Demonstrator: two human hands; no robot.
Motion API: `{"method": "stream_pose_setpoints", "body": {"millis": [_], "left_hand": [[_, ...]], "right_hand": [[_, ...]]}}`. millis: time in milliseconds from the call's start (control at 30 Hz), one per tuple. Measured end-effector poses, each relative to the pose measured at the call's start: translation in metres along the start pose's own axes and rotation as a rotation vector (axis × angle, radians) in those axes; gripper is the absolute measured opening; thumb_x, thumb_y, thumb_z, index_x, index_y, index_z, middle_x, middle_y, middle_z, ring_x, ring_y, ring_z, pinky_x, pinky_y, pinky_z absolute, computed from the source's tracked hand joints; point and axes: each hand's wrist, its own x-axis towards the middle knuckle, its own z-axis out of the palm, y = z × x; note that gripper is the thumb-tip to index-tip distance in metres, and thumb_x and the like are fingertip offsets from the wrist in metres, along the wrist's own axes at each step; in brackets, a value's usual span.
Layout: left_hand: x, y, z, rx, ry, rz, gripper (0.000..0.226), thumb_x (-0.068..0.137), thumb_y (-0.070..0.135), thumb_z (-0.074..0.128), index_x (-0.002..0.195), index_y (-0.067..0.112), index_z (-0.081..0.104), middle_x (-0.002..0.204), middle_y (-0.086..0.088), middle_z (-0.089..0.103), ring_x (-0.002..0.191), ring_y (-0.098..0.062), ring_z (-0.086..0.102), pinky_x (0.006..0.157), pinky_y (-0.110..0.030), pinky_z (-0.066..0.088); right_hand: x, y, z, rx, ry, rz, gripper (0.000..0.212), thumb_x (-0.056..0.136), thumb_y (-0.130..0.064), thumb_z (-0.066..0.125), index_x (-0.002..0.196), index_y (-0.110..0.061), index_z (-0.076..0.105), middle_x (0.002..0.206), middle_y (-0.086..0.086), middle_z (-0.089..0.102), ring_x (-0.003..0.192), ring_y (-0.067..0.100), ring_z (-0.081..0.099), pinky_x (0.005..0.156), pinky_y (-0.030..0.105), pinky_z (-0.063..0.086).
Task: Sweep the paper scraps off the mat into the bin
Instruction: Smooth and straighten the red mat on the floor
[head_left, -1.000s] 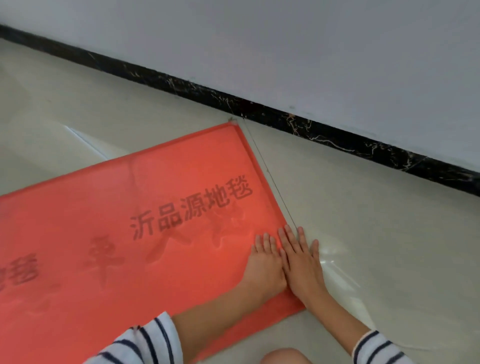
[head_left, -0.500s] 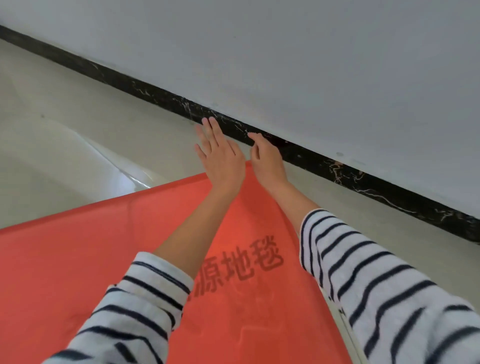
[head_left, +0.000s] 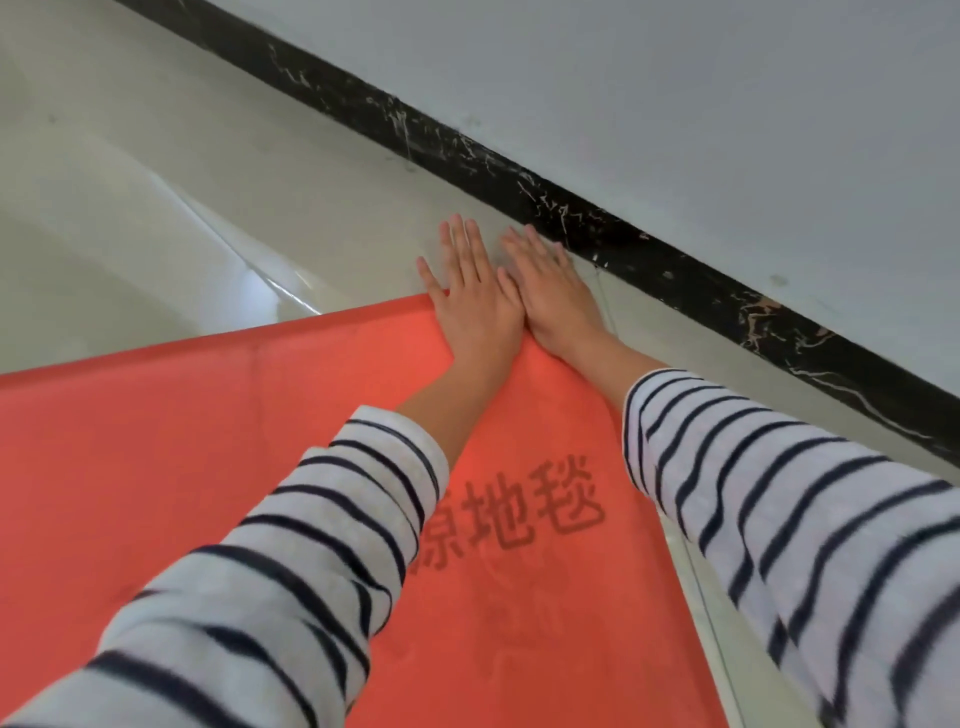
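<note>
A red floor mat (head_left: 182, 441) with dark printed characters fills the lower left of the view. My left hand (head_left: 475, 299) and my right hand (head_left: 550, 286) lie flat side by side at the mat's far right corner, palms down, fingers stretched out past the mat edge onto the pale floor. Both hands hold nothing. Striped sleeves cover both forearms. No paper scraps and no bin show in this view; anything under my palms is hidden.
A black marble skirting board (head_left: 597, 223) runs diagonally just beyond my fingertips, under a grey wall (head_left: 727, 104). Glossy pale floor tiles (head_left: 156, 208) lie left of the mat, and a narrow floor strip (head_left: 727, 597) lies to its right.
My hands went from the mat's right edge up to its far corner, then lowered flat and pressed together there. The camera has come closer to the wall.
</note>
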Motion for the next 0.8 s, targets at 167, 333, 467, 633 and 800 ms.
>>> {"method": "stream_pose_setpoints", "body": {"millis": [167,333,467,633,800], "left_hand": [[0.0006,0.001,-0.0071,0.061,-0.002,-0.005,0.06,0.102,0.034,0.012,0.149,0.006,-0.011,0.163,-0.009,-0.004,0.15,-0.021,-0.006,0.117,-0.054,-0.006],[0.0024,0.0018,-0.006,0.049,-0.103,-0.035,0.061,0.101,0.034,0.012,0.153,0.007,-0.004,0.163,-0.008,-0.005,0.15,-0.021,-0.009,0.116,-0.055,-0.009],[0.0025,-0.0003,-0.0032,-0.037,-0.12,-0.042,0.061,0.1,0.031,0.013,0.154,0.007,-0.002,0.164,-0.008,-0.004,0.15,-0.023,-0.01,0.118,-0.055,-0.007],[-0.0037,-0.0001,-0.0045,-0.07,-0.025,-0.094,0.063,0.098,0.029,0.017,0.154,0.008,0.001,0.164,-0.007,-0.001,0.15,-0.023,-0.007,0.118,-0.054,-0.008],[-0.0037,0.0024,-0.0064,-0.04,-0.004,-0.123,0.062,0.098,0.03,0.016,0.154,0.008,-0.003,0.164,-0.008,-0.004,0.15,-0.023,-0.008,0.115,-0.054,-0.013]], "right_hand": [[-0.0001,-0.0029,-0.0019,-0.033,0.019,0.018,0.053,0.106,-0.037,0.02,0.154,-0.014,0.022,0.161,0.0,0.019,0.15,0.012,0.005,0.122,0.036,0.003],[-0.0003,-0.0003,-0.0018,-0.002,-0.026,0.001,0.051,0.106,-0.038,0.019,0.154,-0.019,0.02,0.162,-0.003,0.017,0.15,0.014,0.004,0.122,0.037,0.0],[-0.0008,0.0017,-0.0022,0.006,-0.03,0.017,0.055,0.105,-0.043,0.018,0.155,-0.021,0.016,0.162,-0.005,0.015,0.15,0.012,0.001,0.122,0.034,-0.001],[-0.0015,0.002,-0.0005,-0.021,-0.047,0.022,0.057,0.104,-0.047,0.015,0.155,-0.022,0.014,0.163,-0.009,0.01,0.15,0.01,-0.002,0.122,0.035,-0.002],[-0.0001,0.0006,-0.0005,0.0,-0.011,0.013,0.054,0.106,-0.042,0.019,0.155,-0.02,0.017,0.162,-0.005,0.015,0.149,0.009,0.003,0.122,0.034,0.0]]}}
